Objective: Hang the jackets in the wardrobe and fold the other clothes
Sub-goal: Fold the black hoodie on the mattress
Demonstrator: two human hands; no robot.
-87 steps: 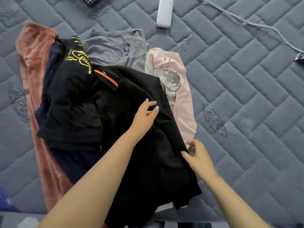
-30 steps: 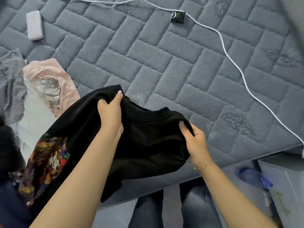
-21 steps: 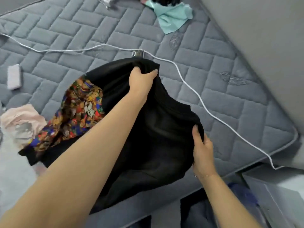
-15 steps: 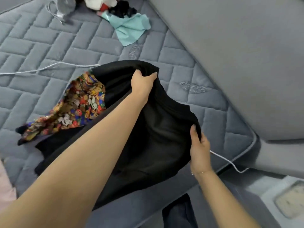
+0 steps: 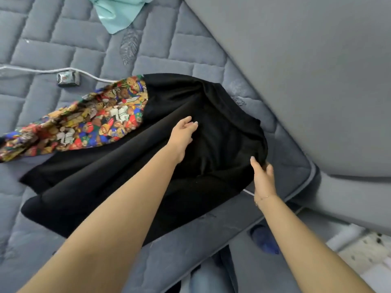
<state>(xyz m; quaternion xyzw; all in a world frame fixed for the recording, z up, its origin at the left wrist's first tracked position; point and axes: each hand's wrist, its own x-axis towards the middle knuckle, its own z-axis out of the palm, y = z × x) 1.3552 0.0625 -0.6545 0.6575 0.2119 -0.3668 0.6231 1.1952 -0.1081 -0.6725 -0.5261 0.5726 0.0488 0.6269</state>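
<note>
A black garment [image 5: 211, 127] with a bright multicoloured printed sleeve [image 5: 91, 121] lies spread on the grey quilted mattress [image 5: 63, 45], near its right corner. My left hand [image 5: 184, 134] hovers over the middle of the black cloth with relaxed fingers and holds nothing. At the cloth's right edge, my right hand [image 5: 262, 176] pinches the black fabric between thumb and fingers.
A white cable with a small dark block [image 5: 67, 78] runs across the mattress at left. A teal cloth [image 5: 120, 11] lies at the top. A grey padded headboard [image 5: 306, 70] rises on the right. Floor and a blue slipper [image 5: 264, 240] show below the mattress edge.
My left hand has let go of the garment's top edge and now hovers over it. The black garment has dropped flat onto the mattress. My right hand still grips the right edge.
</note>
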